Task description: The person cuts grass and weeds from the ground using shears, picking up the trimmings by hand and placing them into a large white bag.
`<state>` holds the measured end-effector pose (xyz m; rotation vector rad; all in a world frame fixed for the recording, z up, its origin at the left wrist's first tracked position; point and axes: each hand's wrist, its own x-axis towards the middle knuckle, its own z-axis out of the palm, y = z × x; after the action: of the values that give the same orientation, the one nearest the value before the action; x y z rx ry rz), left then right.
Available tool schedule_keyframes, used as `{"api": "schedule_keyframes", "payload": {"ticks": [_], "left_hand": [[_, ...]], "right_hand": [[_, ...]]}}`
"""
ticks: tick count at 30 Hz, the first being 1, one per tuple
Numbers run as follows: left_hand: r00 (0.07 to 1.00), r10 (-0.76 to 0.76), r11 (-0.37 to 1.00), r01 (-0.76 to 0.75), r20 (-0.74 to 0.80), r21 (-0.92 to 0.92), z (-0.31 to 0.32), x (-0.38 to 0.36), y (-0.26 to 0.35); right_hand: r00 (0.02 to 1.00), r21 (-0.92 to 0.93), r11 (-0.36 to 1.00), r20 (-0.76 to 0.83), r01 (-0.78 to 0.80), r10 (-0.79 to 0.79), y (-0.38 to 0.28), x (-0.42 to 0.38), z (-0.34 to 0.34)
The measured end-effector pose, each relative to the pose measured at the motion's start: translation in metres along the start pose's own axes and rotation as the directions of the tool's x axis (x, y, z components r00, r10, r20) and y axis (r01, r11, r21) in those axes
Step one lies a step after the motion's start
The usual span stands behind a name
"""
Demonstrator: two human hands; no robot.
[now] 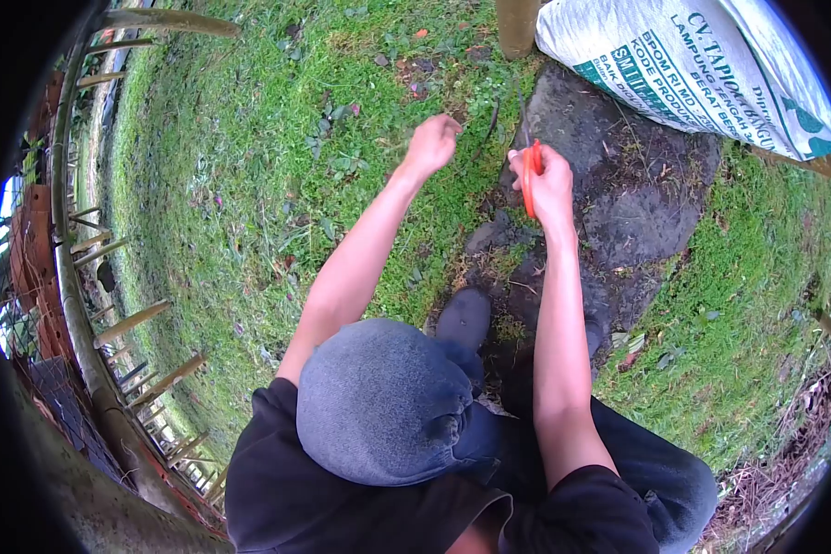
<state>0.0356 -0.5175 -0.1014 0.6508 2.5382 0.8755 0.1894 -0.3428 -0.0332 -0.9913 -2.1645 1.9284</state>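
Note:
Orange-handled scissors (532,177) are in my right hand (550,185), whose fingers wrap round the handles. Their dark blades point away from me, over the edge of the dark stone slab (572,120). To the left, my left hand (433,142) hangs above the green grass (360,222), apart from the scissors. Its fingers are curled together, and anything between them is too small to make out.
A white sack with green print (656,65) lies at the top right beside a wooden post (517,28). My boot (463,319) rests near the stones. Bamboo fencing (65,240) curves along the left, and dry twigs (785,452) lie at the lower right.

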Motion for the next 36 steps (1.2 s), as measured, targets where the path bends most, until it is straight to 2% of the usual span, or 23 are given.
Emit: {"api": "schedule_keyframes", "payload": {"ticks": [1,4,8,9,13,17,20,25,26,28,29,32,34,36], "left_hand": [[0.998,-0.067,0.996,0.068,0.021,-0.055,0.013,0.011,0.001],[0.997,-0.073,0.988,0.076,-0.024,0.133,0.029,0.017,0.033],[0.996,0.009,0.995,0.0,-0.094,0.099,0.042,0.03,0.027],[0.983,0.059,0.995,-0.044,-0.172,0.09,0.045,0.029,0.024],[0.981,-0.107,0.983,0.08,-0.162,-0.163,0.024,0.012,0.037],[0.985,-0.137,0.956,0.103,-0.109,-0.274,-0.008,-0.016,0.059],[0.995,-0.098,0.948,0.086,-0.023,-0.306,-0.027,-0.024,0.084],[0.975,0.215,0.915,-0.18,0.058,-0.361,-0.055,-0.012,0.167],[0.952,0.304,0.906,-0.275,0.043,-0.321,-0.062,-0.009,0.188],[0.904,0.423,0.84,-0.368,0.057,-0.397,-0.072,-0.003,0.229],[0.871,0.487,0.823,-0.432,0.066,-0.368,-0.082,-0.001,0.253],[0.795,0.601,0.763,-0.543,0.077,-0.351,-0.109,-0.005,0.321],[0.754,0.646,0.71,-0.54,0.114,-0.452,-0.121,0.001,0.361],[0.651,0.758,0.553,-0.675,-0.041,-0.489,-0.133,0.006,0.411]], "right_hand": [[1.0,-0.025,1.0,-0.023,-0.013,0.012,0.001,0.001,-0.005],[0.999,0.003,1.0,-0.044,-0.019,0.019,0.004,0.0,-0.016],[0.999,0.005,1.0,-0.052,-0.008,0.009,0.007,-0.005,-0.022],[0.998,0.041,0.998,-0.051,-0.042,0.044,0.008,-0.007,-0.025],[0.996,0.053,0.998,-0.073,-0.047,0.051,0.004,-0.012,-0.035],[0.993,0.052,0.998,-0.108,-0.033,0.039,0.004,-0.01,-0.046],[0.991,0.081,0.997,-0.133,-0.017,0.028,0.003,-0.008,-0.054],[0.973,0.209,0.978,-0.226,0.002,0.046,-0.002,-0.023,-0.079],[0.963,0.225,0.974,-0.254,-0.027,0.086,0.0,-0.028,-0.086],[0.951,0.283,0.959,-0.294,-0.012,0.098,0.008,-0.038,-0.097],[0.939,0.301,0.954,-0.323,-0.013,0.114,0.011,-0.043,-0.104],[0.904,0.341,0.94,-0.401,-0.002,0.148,0.023,-0.056,-0.128],[0.879,0.343,0.939,-0.455,0.024,0.144,0.028,-0.063,-0.148],[0.85,0.341,0.94,-0.503,0.03,0.156,0.024,-0.073,-0.166]]}}
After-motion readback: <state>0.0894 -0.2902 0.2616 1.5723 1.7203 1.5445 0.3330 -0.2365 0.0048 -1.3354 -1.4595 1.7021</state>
